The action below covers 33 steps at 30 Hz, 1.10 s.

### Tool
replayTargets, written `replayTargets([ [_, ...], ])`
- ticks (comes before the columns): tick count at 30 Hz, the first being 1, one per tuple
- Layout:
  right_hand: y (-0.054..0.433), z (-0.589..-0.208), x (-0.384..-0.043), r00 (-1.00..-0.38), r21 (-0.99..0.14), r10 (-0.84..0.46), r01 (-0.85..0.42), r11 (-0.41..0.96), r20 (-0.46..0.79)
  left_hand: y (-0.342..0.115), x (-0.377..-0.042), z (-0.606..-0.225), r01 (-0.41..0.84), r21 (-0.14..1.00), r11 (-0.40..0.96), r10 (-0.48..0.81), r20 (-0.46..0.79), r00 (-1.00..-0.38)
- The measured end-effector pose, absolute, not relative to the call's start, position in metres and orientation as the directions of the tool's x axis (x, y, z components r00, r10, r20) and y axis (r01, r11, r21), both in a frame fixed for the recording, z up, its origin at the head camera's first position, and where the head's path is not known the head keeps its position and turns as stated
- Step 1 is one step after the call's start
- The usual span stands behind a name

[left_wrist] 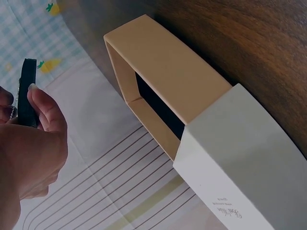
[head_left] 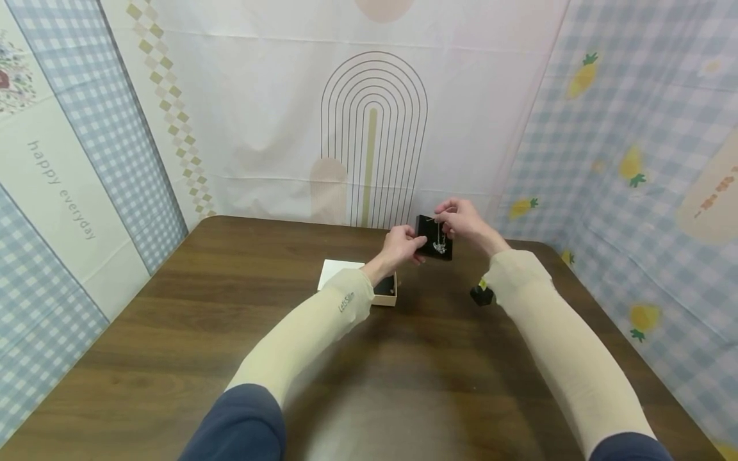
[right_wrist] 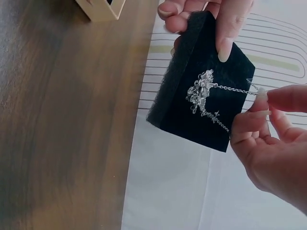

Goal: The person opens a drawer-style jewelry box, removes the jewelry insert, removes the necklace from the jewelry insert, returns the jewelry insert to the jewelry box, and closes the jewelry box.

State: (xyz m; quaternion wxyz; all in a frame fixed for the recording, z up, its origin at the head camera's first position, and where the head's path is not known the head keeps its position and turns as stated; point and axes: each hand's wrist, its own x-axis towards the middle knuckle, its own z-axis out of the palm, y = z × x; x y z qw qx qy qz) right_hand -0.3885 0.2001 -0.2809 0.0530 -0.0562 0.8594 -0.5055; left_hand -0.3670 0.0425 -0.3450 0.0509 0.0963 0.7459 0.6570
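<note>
A black foam jewelry pad (right_wrist: 192, 110) is held up above the far part of the table. My left hand (head_left: 400, 245) grips its left edge, thumb on the face and fingers behind. On the pad lies a silver necklace (right_wrist: 200, 91) with an ornate pendant, its chain running to the pad's edge. There my right hand (right_wrist: 273, 139) pinches the chain between thumb and fingertip. The left wrist view shows the pad (left_wrist: 28, 91) edge-on in the left hand. Below the left forearm stands a tan drawer box (left_wrist: 163, 62), pulled partly out of its white sleeve (left_wrist: 230, 158).
A small black object (head_left: 481, 294) with a yellow part sits on the wooden table (head_left: 173, 320) near the right forearm, partly hidden by the sleeve. A printed white cloth (head_left: 277, 115) hangs behind the table, with blue checked cloths (head_left: 611, 128) at the sides.
</note>
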Motion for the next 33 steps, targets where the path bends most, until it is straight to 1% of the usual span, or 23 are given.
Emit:
replayTargets([
  [5, 0.2013, -0.2812, -0.389, -0.985, -0.871, -0.169, -0.057, 0.489, -0.03, 0.0428, -0.3673, -0.346, 0.08, 0.991, 0.109, 0.217, 0.055, -0.975],
  [12, 0.2022, -0.281, -0.3873, -0.979, -0.891, -0.203, -0.091, 0.444, -0.001, 0.0431, -0.3677, -0.3467, 0.08, 0.992, 0.096, 0.225, 0.057, -0.973],
  [15, 0.2036, -0.2813, -0.3878, -0.978, -0.878, -0.207, -0.105, 0.467, 0.007, 0.0427, -0.3688, -0.3474, 0.083, 0.992, 0.098, 0.217, 0.06, -0.974],
  [18, 0.2044, -0.2812, -0.3873, -0.976, -0.847, -0.216, -0.121, 0.517, 0.008, 0.0423, -0.3699, -0.3487, 0.085, 0.991, 0.1, 0.206, 0.063, -0.977],
  [24, 0.2039, -0.2804, -0.3851, -0.967, -0.741, -0.251, -0.193, 0.643, 0.035, 0.0417, -0.3704, -0.3498, 0.085, 0.992, 0.094, 0.189, 0.066, -0.98],
  [29, 0.2026, -0.2805, -0.3842, -0.954, -0.669, -0.288, -0.27, 0.692, 0.087, 0.0419, -0.3706, -0.3502, 0.084, 0.992, 0.09, 0.176, 0.067, -0.982],
  [33, 0.2035, -0.2812, -0.3845, -0.953, -0.625, -0.285, -0.283, 0.728, 0.1, 0.0419, -0.3709, -0.3501, 0.082, 0.992, 0.095, 0.169, 0.065, -0.983],
])
